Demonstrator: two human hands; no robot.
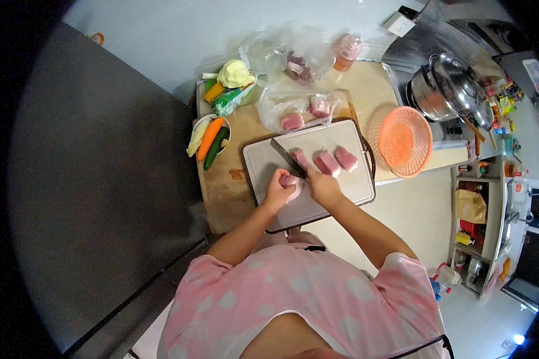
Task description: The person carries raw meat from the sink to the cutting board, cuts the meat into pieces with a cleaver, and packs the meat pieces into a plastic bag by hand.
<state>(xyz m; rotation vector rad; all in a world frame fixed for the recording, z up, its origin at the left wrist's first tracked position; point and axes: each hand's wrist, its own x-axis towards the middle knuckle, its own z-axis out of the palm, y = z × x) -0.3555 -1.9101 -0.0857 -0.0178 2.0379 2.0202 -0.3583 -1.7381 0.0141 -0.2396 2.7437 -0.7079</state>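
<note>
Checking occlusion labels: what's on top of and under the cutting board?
On the cutting board: three meat pieces, plus a fourth piece in the left hand. The knife is over it. The surface directly underneath is covered.

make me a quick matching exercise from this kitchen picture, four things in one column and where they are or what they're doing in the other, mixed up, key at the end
1. knife
2. carrot
3. basket
4. left hand

A. right of the cutting board
B. holding meat
C. in the right hand
D. in a bowl

Pairs: 1-C, 2-D, 3-A, 4-B
</note>
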